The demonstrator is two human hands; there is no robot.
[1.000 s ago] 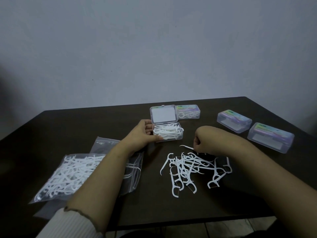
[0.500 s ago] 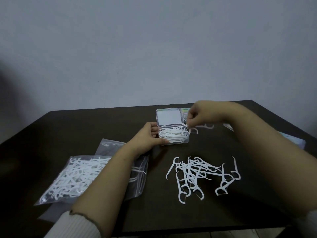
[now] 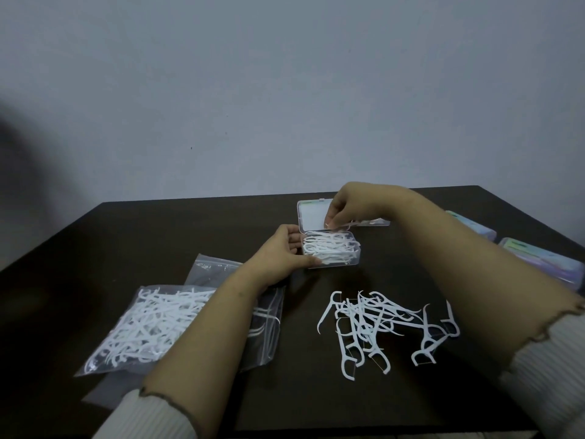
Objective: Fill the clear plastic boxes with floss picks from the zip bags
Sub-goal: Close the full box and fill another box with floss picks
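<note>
An open clear plastic box [image 3: 353, 259] holds several white floss picks at the table's middle, its lid [image 3: 311, 215] standing up behind. My left hand [image 3: 281, 256] grips the box's left end. Just over the box's back edge, my right hand [image 3: 348, 209] pinches a floss pick [image 3: 343, 225]. A loose pile of floss picks [image 3: 380, 324] lies in front of the box. A zip bag [image 3: 148, 324] full of picks lies at the left, partly under my left forearm, on top of another nearly empty bag [image 3: 269, 327].
Closed clear boxes with coloured labels sit at the right: one [image 3: 373, 221] behind my right hand, one [image 3: 474, 226] past my forearm, one [image 3: 544, 264] near the right edge. The dark table [image 3: 126, 236] ends at a grey wall behind.
My right hand lifted a pick from the loose pile and carried it back to the open box. My left hand kept its hold on the box.
</note>
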